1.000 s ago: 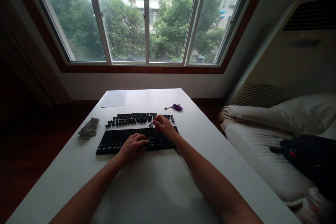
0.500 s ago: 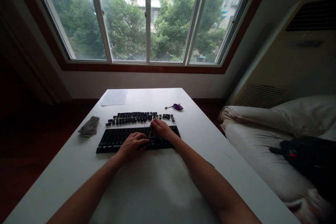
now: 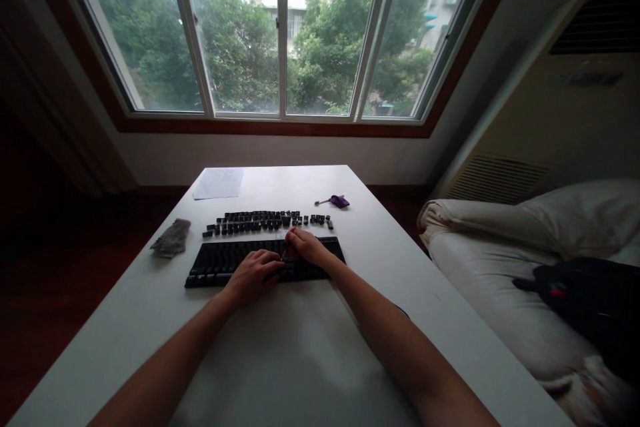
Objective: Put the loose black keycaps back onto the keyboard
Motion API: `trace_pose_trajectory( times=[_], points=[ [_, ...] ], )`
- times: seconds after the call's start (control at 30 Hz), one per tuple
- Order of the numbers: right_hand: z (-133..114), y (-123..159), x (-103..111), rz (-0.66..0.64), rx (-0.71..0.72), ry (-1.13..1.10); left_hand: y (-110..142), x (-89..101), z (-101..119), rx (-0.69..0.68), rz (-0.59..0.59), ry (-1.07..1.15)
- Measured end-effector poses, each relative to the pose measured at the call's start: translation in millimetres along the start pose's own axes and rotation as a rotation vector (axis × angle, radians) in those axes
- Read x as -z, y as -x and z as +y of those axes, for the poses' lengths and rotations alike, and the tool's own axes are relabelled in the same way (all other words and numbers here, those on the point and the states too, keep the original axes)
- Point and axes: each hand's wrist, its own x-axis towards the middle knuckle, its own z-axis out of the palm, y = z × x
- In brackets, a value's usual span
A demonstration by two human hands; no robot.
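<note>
One thin tool [image 3: 284,254] is jutting from the right hand's [image 3: 306,245] pinch; the left hand [image 3: 254,273], grip unclear, is resting on a likely stiff keyboard [image 3: 215,259], best held by its ends.

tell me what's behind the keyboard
Rows of loose black keycaps lie behind the keyboard, with a paper sheet and a purple item farther back. Whatever the right hand covers at the keyboard's far edge cannot be seen.

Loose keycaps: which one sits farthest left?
The keycap at the nearer row's left end, closest to the gray cloth-like item; every other loose keycap lies farther right.
</note>
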Motion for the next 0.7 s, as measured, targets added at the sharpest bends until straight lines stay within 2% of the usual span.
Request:
trace_pose_trajectory(
  times=[0.23,0.47,0.53,0.63,0.7],
  points=[
    [4.2,-0.4,-3.9,-0.004,-0.021,-0.065,1.6,0.7,-0.7,-0.004,0.002,0.003],
    [-4.3,7.8,-5.1,-0.018,0.069,0.031,2.1,0.4,-1.7,-0.006,-0.001,0.012],
    [-1.7,5.8,-7.6,0.001,0.030,-0.021,2.3,0.1,-2.2,-0.006,-0.001,0.014],
    [7.4,-0.1,-11.9,0.046,-0.129,-0.207,3.0,-0.7,-3.6,-0.006,0.000,0.011],
    [13.4,-3.3,-13.7,0.064,-0.166,-0.266,3.4,-1.0,-4.4,-0.005,-0.003,0.010]
  ],
)
